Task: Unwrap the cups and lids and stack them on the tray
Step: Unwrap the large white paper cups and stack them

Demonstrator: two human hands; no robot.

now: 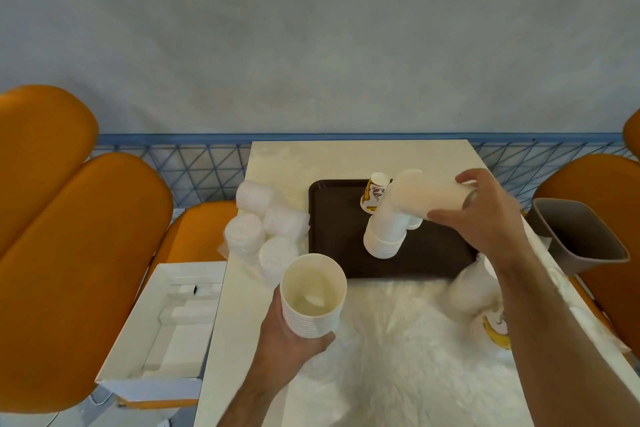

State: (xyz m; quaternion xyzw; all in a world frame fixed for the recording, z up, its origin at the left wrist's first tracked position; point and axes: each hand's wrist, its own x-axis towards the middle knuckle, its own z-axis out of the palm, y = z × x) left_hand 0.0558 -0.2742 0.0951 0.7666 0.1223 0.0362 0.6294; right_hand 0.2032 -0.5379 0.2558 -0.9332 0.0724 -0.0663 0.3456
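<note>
My left hand (291, 340) grips a nested stack of white paper cups (313, 295), mouth up, above the table's near left. My right hand (485, 215) holds a second stack of white cups (426, 196) on its side above the dark brown tray (332, 215). On the tray a white cup stack (384, 236) stands upside down, with a patterned yellow-and-white cup stack (374, 196) behind it. Wrapped sleeves of white lids (263, 229) lie left of the tray. Another wrapped bundle with a patterned cup (485, 302) lies under my right forearm.
Crumpled clear wrap (398, 350) covers the near tabletop. A grey bin (581, 236) stands at the table's right edge. An open white box (173, 315) sits on the orange seat to the left. Orange chairs (69, 218) flank the table.
</note>
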